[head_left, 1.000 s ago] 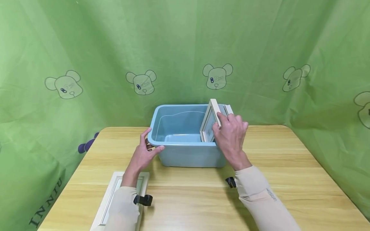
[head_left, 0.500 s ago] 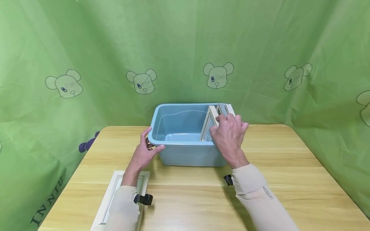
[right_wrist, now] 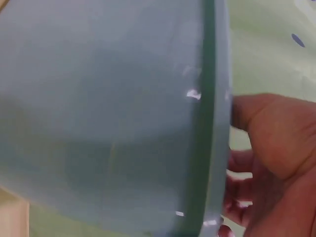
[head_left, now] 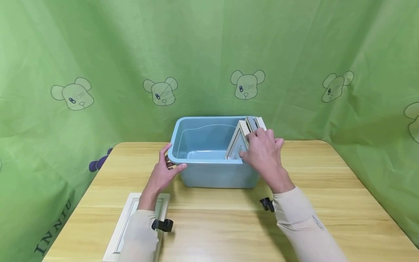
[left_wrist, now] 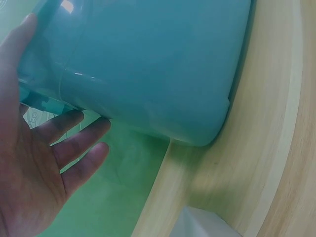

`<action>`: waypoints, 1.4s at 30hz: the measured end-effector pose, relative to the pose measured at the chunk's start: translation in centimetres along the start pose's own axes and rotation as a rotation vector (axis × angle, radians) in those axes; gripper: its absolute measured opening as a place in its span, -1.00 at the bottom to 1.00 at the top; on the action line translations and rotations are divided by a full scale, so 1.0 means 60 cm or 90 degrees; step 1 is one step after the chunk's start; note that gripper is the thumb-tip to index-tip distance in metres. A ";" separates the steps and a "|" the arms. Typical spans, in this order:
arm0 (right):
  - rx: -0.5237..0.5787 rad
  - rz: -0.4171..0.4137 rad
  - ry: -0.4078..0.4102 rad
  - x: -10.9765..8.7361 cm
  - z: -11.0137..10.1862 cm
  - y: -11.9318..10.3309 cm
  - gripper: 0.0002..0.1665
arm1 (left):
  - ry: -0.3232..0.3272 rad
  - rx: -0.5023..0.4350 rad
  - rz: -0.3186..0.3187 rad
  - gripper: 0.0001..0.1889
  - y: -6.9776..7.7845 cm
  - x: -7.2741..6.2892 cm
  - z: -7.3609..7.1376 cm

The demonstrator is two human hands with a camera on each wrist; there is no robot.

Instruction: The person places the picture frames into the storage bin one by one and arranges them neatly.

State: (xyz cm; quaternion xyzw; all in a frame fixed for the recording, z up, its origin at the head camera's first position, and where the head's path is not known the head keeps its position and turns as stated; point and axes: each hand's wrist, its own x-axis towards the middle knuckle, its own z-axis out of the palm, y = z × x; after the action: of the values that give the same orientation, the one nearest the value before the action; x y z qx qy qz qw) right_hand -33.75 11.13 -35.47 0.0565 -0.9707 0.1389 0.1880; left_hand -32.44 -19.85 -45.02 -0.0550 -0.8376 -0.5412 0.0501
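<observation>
A light-blue plastic bin (head_left: 214, 174) stands on the table. My left hand (head_left: 162, 174) holds its near left corner, thumb at the front and fingers along the left side. In the left wrist view, the fingertips (left_wrist: 98, 126) meet the bin's wall. Inside the bin, at its right end, a white picture frame (head_left: 233, 147) stands on edge, leaning right. My right hand (head_left: 265, 151) grips its top edge, thumb on the near side. Beyond it are more frames (head_left: 251, 123), partly hidden by the hand. In the right wrist view, the bin's rim hides part of my right fingers.
Another white picture frame (head_left: 131, 218) lies flat on the wooden table (head_left: 212, 236) at the front left, partly under my left forearm. A green curtain (head_left: 203, 54) with bear-head prints hangs behind the table and at both sides.
The gripped frame has gone down into the bin and tilted right, toward the other frames, with my right hand still on it. My left hand has stayed at the bin's corner.
</observation>
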 end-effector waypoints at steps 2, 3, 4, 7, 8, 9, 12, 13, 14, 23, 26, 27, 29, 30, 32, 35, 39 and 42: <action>0.007 -0.007 -0.008 0.005 -0.004 0.002 -0.49 | 0.001 -0.001 -0.003 -0.02 -0.001 0.000 -0.001; 0.007 -0.012 -0.007 0.009 -0.005 0.003 -0.53 | 0.000 -0.001 -0.004 -0.02 -0.002 0.000 -0.001; 0.006 -0.017 -0.005 0.011 -0.006 0.003 -0.57 | -0.001 0.000 -0.005 -0.02 -0.002 0.000 -0.001; -0.006 -0.031 -0.003 0.021 -0.004 -0.001 -0.70 | -0.002 0.003 -0.006 -0.02 -0.003 0.000 -0.001; -0.010 -0.035 -0.006 0.025 -0.003 -0.003 -0.73 | -0.003 0.004 -0.005 -0.02 -0.003 0.000 -0.001; -0.015 -0.037 -0.011 0.029 -0.001 -0.005 -0.77 | -0.002 0.005 -0.005 -0.02 -0.003 0.000 -0.001; -0.030 -0.033 -0.023 0.043 0.003 -0.009 -0.83 | -0.001 0.002 -0.002 -0.02 -0.004 0.000 -0.001; -0.035 -0.030 -0.029 0.048 0.003 -0.008 -0.83 | -0.003 0.000 -0.001 -0.02 -0.005 0.000 0.000; -0.039 -0.027 -0.035 0.054 0.003 -0.008 -0.83 | -0.005 -0.001 0.000 -0.01 -0.005 0.000 0.001; -0.004 -0.015 -0.052 0.078 0.011 -0.003 -0.79 | -0.007 -0.003 -0.002 -0.01 -0.001 0.000 0.001; 0.000 -0.009 -0.039 0.081 0.016 -0.003 -0.79 | -0.007 -0.003 -0.004 0.00 -0.001 0.001 0.001; 0.002 -0.007 -0.036 0.082 0.017 -0.004 -0.79 | -0.006 -0.003 -0.005 -0.01 -0.001 0.001 0.001; 0.004 0.000 -0.034 0.085 0.019 -0.005 -0.78 | -0.004 -0.001 -0.004 -0.01 -0.002 0.001 0.000; 0.003 0.003 -0.035 0.086 0.020 -0.005 -0.77 | -0.004 0.000 -0.003 -0.01 -0.002 0.000 0.000; 0.001 0.011 -0.035 0.089 0.020 -0.008 -0.74 | -0.001 0.000 -0.001 -0.02 -0.003 0.001 -0.001; -0.012 0.021 -0.038 0.092 0.020 -0.010 -0.66 | 0.001 -0.002 0.002 -0.02 -0.004 0.002 -0.001; -0.024 0.034 -0.044 0.093 0.020 -0.011 -0.59 | 0.002 -0.006 0.002 -0.02 -0.007 0.002 -0.001; -0.035 0.040 -0.045 0.090 0.023 -0.010 -0.63 | 0.002 -0.007 0.001 -0.02 -0.007 0.003 -0.001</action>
State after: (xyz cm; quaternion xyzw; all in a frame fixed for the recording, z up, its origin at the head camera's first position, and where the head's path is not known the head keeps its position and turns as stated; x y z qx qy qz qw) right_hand -39.11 9.85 -34.51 0.0258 -0.9814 0.1160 0.1509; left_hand -32.68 -20.05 -45.35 -0.0554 -0.8342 -0.5462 0.0518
